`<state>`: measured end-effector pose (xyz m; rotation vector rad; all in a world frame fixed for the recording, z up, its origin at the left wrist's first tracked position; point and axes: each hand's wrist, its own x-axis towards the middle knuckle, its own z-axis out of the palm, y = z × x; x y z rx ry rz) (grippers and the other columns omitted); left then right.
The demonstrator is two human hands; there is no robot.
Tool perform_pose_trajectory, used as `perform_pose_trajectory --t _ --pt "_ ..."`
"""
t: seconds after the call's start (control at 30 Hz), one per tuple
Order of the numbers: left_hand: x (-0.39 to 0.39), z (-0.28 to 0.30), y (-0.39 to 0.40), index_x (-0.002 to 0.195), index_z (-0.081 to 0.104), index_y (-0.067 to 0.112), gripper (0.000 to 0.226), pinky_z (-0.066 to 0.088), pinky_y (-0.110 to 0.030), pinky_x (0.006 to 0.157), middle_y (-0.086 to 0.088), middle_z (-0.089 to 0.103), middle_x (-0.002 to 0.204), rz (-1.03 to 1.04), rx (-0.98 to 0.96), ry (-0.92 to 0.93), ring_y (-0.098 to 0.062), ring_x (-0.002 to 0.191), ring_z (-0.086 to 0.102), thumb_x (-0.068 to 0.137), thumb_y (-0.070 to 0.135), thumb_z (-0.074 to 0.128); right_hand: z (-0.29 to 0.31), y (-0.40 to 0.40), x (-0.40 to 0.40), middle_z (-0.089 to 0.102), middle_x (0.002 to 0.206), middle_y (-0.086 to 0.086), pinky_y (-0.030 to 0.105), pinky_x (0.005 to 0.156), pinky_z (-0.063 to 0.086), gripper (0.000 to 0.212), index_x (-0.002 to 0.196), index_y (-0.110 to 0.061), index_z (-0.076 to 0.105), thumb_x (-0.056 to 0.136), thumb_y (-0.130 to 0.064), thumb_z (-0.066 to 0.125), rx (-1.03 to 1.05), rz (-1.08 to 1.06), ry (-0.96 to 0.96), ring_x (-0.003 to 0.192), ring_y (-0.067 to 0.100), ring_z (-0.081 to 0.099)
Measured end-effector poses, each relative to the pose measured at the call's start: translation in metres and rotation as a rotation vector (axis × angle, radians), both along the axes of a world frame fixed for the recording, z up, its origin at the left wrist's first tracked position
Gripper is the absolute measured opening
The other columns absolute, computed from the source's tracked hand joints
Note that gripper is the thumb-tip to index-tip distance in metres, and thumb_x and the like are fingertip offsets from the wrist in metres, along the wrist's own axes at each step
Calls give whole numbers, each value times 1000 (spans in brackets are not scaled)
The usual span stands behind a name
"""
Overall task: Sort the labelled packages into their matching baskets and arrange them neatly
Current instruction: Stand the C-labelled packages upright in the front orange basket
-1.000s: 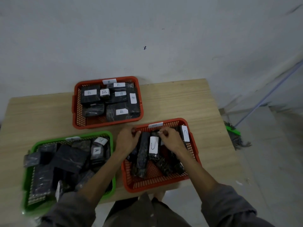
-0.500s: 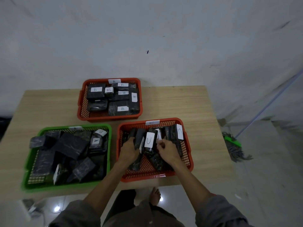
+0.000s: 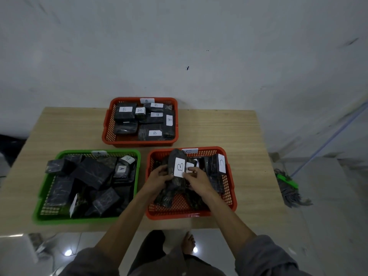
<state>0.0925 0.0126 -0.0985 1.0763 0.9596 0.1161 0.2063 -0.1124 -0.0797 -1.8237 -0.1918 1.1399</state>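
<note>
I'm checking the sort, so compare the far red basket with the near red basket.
The far red basket carries a B tag on its back rim; the near red basket carries a C tag. The far one's packages lie flat, labels all B; the near one holds a package labelled B, raised and gripped by the left hand, with the right hand touching it. Both are red mesh baskets holding dark packages.

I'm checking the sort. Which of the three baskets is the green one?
The green basket at the near left, beside the left hand; the two other baskets, far and near right, are orange-red.
</note>
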Motion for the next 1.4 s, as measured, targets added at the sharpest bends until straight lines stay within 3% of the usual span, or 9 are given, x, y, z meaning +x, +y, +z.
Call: perform_pose_trajectory --t 0.2,0.37,0.5,0.6,0.77,1.0,1.07,1.27,1.4 --pt "1 -3 -5 129 51 15 47 57 -30 73 -9 73 106 17 -78 -70 -21 95 71 89 -9 56 4 -7 5 68 113 2 19 67 55 31 124 -19 58 95 -20 67 49 -42 102 96 8 66" --pt "-2 0 4 120 56 26 40 57 -27 72 -2 74 107 3 -58 -56 -17 100 70 91 -1 56 4 3 9 68 120 7 32 85 58 48 132 -16 52 90 -18 73 69 -82 122 104 19 68" --pt "-2 6 21 123 57 22 30 57 -25 73 -3 64 116 -56 170 34 -13 100 64 94 14 62 4 24 14 72 113 6 34 86 59 44 129 -13 61 88 -12 75 124 -65 99 101 20 71" --pt "0 11 36 124 59 11 28 57 -37 84 -11 63 119 -25 198 71 -24 105 64 97 15 59 10 44 17 75 108 1 26 80 59 33 118 -15 68 87 -8 75 171 -54 61 98 16 72" --pt "2 20 61 110 67 20 18 56 -21 65 3 73 105 77 172 -3 -10 93 70 94 27 65 14 80 21 73 106 -6 17 74 55 31 113 -23 65 86 -13 77 175 -30 13 95 8 70" --pt "33 20 128 100 65 5 13 52 -13 64 -3 70 90 167 296 27 -10 79 68 88 4 69 14 159 39 62 123 1 30 97 49 48 133 -12 54 90 -22 74 80 82 -235 113 17 60" --pt "49 16 154 107 64 0 19 51 -10 60 -3 69 89 175 322 61 -9 76 66 88 2 68 8 182 48 65 126 4 24 93 47 44 130 -9 57 90 -21 73 36 102 -306 111 15 60" --pt "91 -11 205 117 60 -2 26 52 -39 94 -18 67 114 78 329 214 -30 106 63 91 3 64 -5 230 69 61 135 11 34 102 48 48 138 -7 51 94 -19 65 -143 257 -412 122 25 59" --pt "104 -30 223 121 58 -3 30 49 -35 97 -19 64 121 75 333 279 -31 114 59 92 3 62 -12 252 76 58 134 13 30 101 46 42 136 -8 54 96 -19 61 -191 330 -494 121 27 57"
